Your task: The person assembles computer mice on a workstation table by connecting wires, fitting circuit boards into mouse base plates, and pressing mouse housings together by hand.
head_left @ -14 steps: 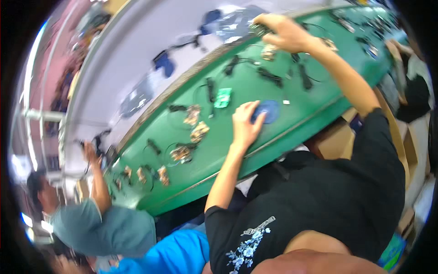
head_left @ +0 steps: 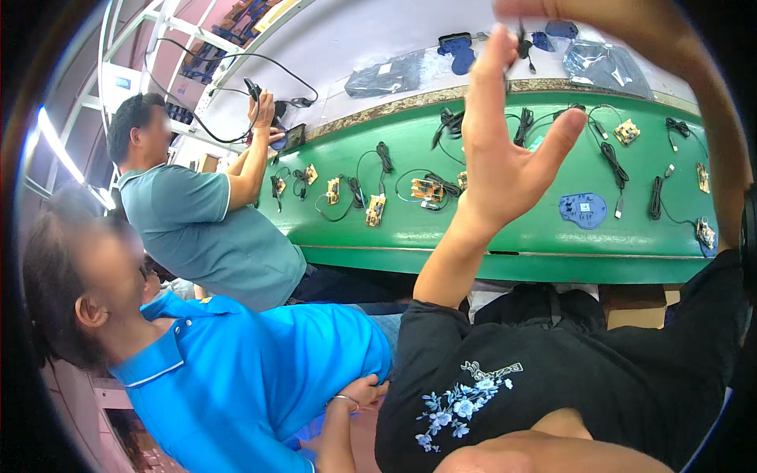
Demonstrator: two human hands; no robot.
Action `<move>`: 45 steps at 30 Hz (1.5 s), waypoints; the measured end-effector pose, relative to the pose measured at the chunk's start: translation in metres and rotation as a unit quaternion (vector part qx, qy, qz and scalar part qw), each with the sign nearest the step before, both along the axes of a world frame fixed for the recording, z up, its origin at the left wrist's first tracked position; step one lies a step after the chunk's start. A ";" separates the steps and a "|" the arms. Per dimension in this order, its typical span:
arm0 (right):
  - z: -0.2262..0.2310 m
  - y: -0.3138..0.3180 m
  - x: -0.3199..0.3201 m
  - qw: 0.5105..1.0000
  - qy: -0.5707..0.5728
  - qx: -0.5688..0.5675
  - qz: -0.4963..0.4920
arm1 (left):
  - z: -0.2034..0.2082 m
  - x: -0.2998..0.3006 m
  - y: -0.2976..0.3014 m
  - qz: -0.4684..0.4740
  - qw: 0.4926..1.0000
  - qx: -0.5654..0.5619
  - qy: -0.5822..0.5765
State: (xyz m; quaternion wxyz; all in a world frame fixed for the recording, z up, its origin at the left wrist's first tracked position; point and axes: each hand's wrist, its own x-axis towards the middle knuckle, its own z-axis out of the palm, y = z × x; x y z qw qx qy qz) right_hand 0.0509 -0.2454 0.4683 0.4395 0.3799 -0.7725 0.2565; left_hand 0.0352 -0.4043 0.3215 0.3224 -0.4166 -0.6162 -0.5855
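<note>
From afar, I am watching two hands above a green bench.
The left hand is holding its fingers apart; the right hand is blurring at the top edge; a blue plate is lying near a black cable.

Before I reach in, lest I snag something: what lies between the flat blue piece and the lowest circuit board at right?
In the head view: a cable plug, then a coiled black cable.

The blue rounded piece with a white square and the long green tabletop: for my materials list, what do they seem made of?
Blue rounded piece with a white square: probably moulded plastic, matte, given its even colour. Long green tabletop: perhaps rubber or vinyl, semi-gloss, from its soft reflections; paint remains possible.
</note>
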 end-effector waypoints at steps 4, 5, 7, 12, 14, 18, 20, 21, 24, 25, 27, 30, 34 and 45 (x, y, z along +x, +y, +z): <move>-0.092 0.004 0.006 0.971 -0.237 0.015 0.015 | -0.053 -0.013 -0.025 -0.049 0.987 -0.112 -0.106; -0.120 0.014 0.010 0.965 -0.257 0.050 0.002 | -0.076 -0.012 -0.029 -0.085 0.975 -0.128 -0.163; -0.196 0.030 0.017 0.911 -0.409 -0.036 0.035 | -0.130 -0.009 -0.033 -0.206 0.885 -0.122 -0.400; -0.270 0.048 0.061 0.718 -0.656 -0.215 0.085 | -0.178 0.003 -0.042 -0.312 0.735 -0.178 -0.575; -0.263 0.059 0.069 0.708 -0.678 -0.184 0.074 | -0.181 0.005 -0.037 -0.316 0.726 -0.217 -0.571; -0.262 0.081 0.067 0.700 -0.685 -0.133 0.151 | -0.198 0.003 -0.020 -0.252 0.746 -0.243 -0.566; -0.268 0.096 0.059 0.752 -0.634 -0.052 0.173 | -0.189 0.005 -0.006 -0.217 0.757 -0.278 -0.550; -0.268 0.097 0.055 0.757 -0.635 -0.045 0.148 | -0.181 0.005 -0.003 -0.172 0.773 -0.307 -0.528; -0.273 0.089 0.054 0.780 -0.607 -0.085 0.125 | -0.197 0.006 0.005 -0.251 0.797 -0.186 -0.517; -0.279 0.090 0.053 0.789 -0.599 -0.075 0.115 | -0.199 0.003 0.006 -0.237 0.814 -0.198 -0.491; -0.283 0.092 0.053 0.785 -0.605 -0.076 0.110 | -0.208 0.002 0.010 -0.233 0.816 -0.201 -0.490; -0.281 0.098 0.047 0.773 -0.607 -0.115 0.142 | -0.219 -0.005 0.002 -0.236 0.803 -0.183 -0.517; -0.307 0.097 0.013 0.781 -0.587 -0.171 0.127 | -0.200 -0.004 0.006 -0.117 0.830 -0.278 -0.470; -0.379 0.084 0.009 0.782 -0.557 -0.275 0.040 | -0.218 -0.004 0.010 -0.097 0.815 -0.337 -0.461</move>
